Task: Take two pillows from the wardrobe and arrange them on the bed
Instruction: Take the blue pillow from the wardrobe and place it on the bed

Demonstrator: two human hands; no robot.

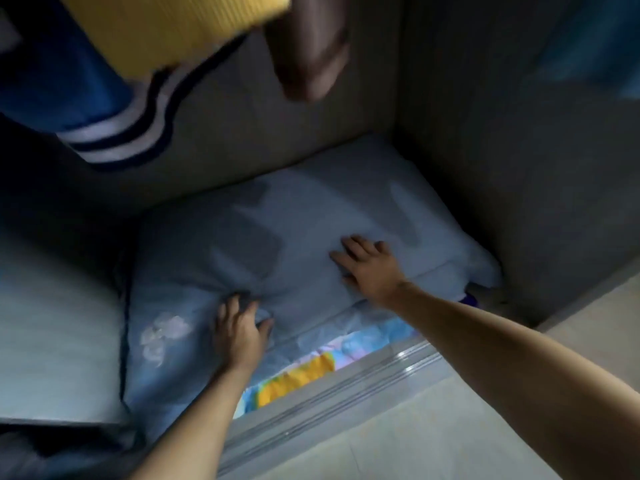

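Note:
A pale blue pillow (277, 237) lies flat on the floor of the wardrobe, filling most of the compartment. My left hand (239, 327) pinches a fold of its cover near the front edge, fingers curled into the cloth. Spread flat on top of the pillow, further right, is my right hand (367, 265). A colourful patterned fabric (298, 375) shows under the pillow's front edge; I cannot tell if it is a second pillow.
Clothes hang above: a yellow garment (166, 26), a blue one with white and navy stripes (104, 126) and a brown one (311, 53). The wardrobe's grey wall (519, 168) rises at the right. A metal sliding track (346, 386) runs along the front, with pale floor tiles beyond.

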